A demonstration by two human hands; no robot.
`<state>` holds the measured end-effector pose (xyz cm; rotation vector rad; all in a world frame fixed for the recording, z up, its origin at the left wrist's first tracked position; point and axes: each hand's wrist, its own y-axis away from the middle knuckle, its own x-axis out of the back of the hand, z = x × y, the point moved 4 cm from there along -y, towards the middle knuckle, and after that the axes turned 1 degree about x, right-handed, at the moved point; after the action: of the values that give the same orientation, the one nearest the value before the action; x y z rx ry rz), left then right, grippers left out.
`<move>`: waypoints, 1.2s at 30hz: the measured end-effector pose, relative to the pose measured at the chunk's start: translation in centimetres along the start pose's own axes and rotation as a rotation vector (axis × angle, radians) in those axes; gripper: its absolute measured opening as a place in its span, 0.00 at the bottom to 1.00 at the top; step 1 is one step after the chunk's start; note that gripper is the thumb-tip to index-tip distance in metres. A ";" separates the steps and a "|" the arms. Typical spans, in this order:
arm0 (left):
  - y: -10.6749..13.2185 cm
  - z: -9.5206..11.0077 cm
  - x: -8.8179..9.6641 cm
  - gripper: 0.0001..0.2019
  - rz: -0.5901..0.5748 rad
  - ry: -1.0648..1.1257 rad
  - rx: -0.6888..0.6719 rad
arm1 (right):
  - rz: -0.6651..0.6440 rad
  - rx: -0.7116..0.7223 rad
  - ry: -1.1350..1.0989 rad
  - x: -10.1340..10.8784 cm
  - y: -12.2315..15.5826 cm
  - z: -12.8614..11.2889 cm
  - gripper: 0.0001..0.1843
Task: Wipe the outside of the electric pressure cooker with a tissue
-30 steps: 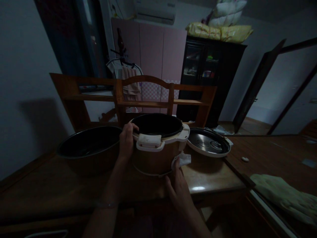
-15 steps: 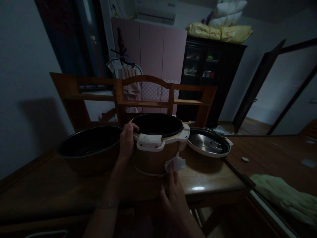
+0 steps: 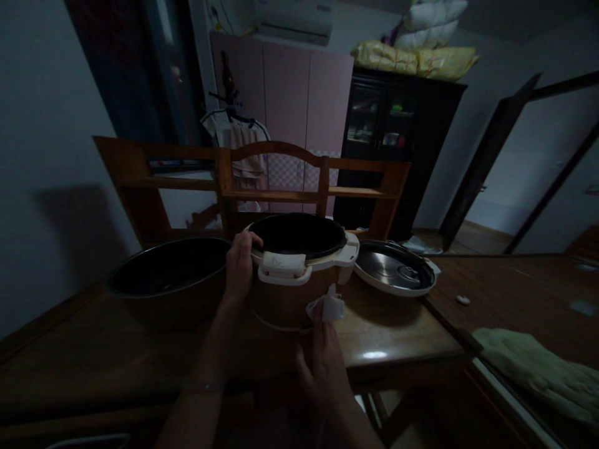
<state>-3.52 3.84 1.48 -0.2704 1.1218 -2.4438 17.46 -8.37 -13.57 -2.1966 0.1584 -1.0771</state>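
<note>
A rice cooker body with a white rim, a dark inside and a front handle stands upright on the wooden desk. My left hand grips its rim at the left, fingertips hooked over the edge. Against the lower right of its outer wall, my right hand presses a crumpled white tissue under its fingers, with the thumb held apart. Left of the cooker sits a wide dark inner pot. To the right lies a round lid, its metal underside facing up.
A wooden shelf rack rises along the desk's back edge. On a brown surface at the right are a small white object and a pale green cloth. Behind stand a pink wardrobe and a dark cabinet.
My right hand and the tissue have shifted slightly left along the cooker's wall. My left hand, the cooker, the pot and the lid have stayed in place.
</note>
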 end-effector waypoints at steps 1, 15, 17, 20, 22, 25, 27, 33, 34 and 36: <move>0.0 0.0 0.0 0.22 0.001 -0.001 0.003 | 0.002 0.011 -0.002 0.3 -0.3 -0.1 0.47; 0.0 0.2 0.1 0.22 -0.015 -0.019 -0.004 | 0.034 0.066 0.056 1.1 -2.6 -0.8 0.48; -0.1 0.1 0.1 0.22 -0.011 -0.021 -0.009 | 0.050 0.073 0.069 1.4 -3.0 -1.0 0.48; -0.1 0.0 0.1 0.22 -0.015 -0.016 -0.019 | 0.054 0.083 0.087 1.8 -3.4 -1.2 0.48; -0.1 -0.1 0.1 0.22 -0.014 -0.010 -0.020 | 0.051 0.081 0.095 2.0 -3.6 -1.3 0.49; 0.0 -0.2 0.0 0.22 -0.017 -0.013 -0.008 | 0.042 0.072 0.105 2.0 -3.7 -1.3 0.49; 0.0 -0.1 0.0 0.22 -0.018 -0.010 -0.005 | 0.040 0.076 0.113 1.9 -3.7 -1.2 0.49; 0.0 0.1 0.0 0.22 -0.016 -0.007 -0.010 | 0.054 0.088 0.113 1.9 -3.6 -1.1 0.49; -0.1 0.0 0.0 0.22 -0.013 -0.008 -0.006 | 0.052 0.091 0.114 1.8 -3.5 -1.2 0.49; -0.1 0.0 0.0 0.22 -0.007 -0.009 -0.002 | 0.046 0.100 0.117 1.5 -3.1 -1.3 0.49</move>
<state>-3.56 3.90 1.52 -0.2863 1.1216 -2.4456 16.98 -7.23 -10.07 -2.0329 0.2018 -1.1630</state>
